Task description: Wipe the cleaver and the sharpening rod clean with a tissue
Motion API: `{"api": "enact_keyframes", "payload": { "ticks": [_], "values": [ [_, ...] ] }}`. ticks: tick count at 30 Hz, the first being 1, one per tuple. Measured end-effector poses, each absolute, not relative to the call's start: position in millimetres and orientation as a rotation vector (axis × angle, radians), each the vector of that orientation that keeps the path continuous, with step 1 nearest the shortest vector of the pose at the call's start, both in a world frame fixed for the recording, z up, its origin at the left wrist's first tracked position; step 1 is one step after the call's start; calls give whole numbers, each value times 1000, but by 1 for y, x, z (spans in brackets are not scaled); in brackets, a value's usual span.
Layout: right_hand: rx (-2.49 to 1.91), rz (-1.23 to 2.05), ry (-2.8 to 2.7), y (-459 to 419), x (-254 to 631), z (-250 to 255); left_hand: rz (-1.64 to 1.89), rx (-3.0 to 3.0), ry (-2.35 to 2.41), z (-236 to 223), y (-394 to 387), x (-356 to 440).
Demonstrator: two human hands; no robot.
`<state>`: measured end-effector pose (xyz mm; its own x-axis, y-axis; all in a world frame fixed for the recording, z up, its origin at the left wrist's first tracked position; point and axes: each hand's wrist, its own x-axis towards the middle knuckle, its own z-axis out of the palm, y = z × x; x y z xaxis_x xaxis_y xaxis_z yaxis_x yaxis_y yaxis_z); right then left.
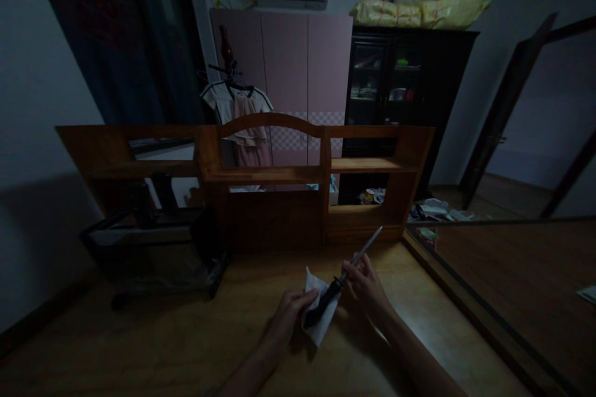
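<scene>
My left hand (287,316) is closed around a white cloth (316,304) that wraps the dark handle (326,301) of a long tool. Its thin metal shaft (365,248) points up and to the right, toward the wooden shelf unit. My right hand (365,285) pinches the shaft just above the handle. Both hands hover over the wooden desk top (186,335), near its middle.
A wooden shelf unit (274,173) stands along the desk's back edge. A dark rack or tray (149,242) sits at the left. Behind are a pink wardrobe (288,68), a dark cabinet (400,87) and hanging clothes (242,111). A wooden surface (512,279) lies to the right.
</scene>
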<state>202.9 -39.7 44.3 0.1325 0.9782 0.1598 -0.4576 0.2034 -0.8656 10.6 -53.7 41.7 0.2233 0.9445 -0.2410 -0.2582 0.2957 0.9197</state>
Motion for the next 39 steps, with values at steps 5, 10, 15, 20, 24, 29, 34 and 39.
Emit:
{"api": "enact_keyframes", "payload": {
  "ticks": [5,10,15,20,24,29,34,39],
  "values": [
    [-706,1398,-926,-49,194,49,995,862,1028,35,-53,9],
    [-761,1368,-959,-51,195,51,996,876,1041,33,-52,7],
    [-825,1251,-997,-51,195,55,1018,873,1095,26,-48,7],
    [-831,1160,-1013,-50,195,56,1053,810,1152,23,-48,6],
    [-853,1068,-1011,-48,198,53,1092,770,1172,35,-53,7],
    [-880,1038,-1022,-46,199,51,1044,817,1105,50,-59,9],
    [-808,1254,-984,-48,196,51,1027,807,1094,49,-57,9],
    [-758,1343,-983,-51,196,51,1030,798,1097,48,-54,7]
  ]
}}
